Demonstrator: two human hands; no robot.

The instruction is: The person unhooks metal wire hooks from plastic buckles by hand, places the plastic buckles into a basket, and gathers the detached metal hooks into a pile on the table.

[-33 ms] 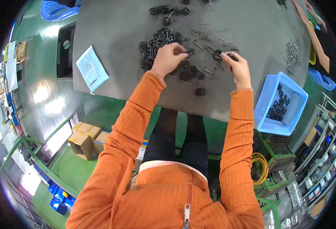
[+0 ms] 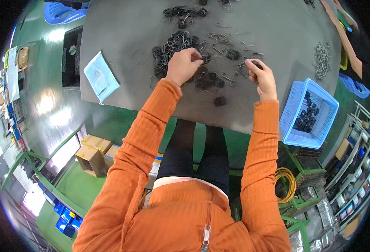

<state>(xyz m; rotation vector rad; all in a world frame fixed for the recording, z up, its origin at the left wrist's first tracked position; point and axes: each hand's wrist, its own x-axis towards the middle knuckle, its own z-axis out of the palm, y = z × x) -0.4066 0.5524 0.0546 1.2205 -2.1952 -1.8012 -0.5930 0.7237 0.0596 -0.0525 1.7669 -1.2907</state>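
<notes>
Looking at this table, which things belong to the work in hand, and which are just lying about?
Seemingly in use: black piece in the left hand; heap of black pieces; loose wire hooks beside the heap; probably the blue basket with dark pieces.

Seemingly just lying about: light-blue cloth item; cardboard boxes; yellow coil.

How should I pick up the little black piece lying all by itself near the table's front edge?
Probably best to pinch the lone black piece by its left and right sides, with thumb and finger coming down from above. It looks short and chunky, and it lies apart from the other black pieces, so your fingers have room on both sides.
</notes>
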